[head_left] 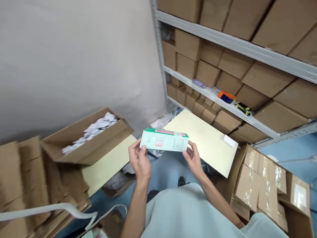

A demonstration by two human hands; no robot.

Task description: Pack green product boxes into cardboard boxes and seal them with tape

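Holding green carton [164,140] level between both hands: left hand [140,161] fingers grasp its left end, right hand [193,159] fingers its right end. I note carton hangs just before cream board [208,140].

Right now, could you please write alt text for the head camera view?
Both hands, left hand and right hand, hold a green-and-white carton by its ends. Open cardboard boxes surround them; shelves of brown boxes stand right.

Standing against a plain grey wall [74,56], metal shelving [232,44] holding stacked brown cartons [272,79] above a blue floor [294,155].
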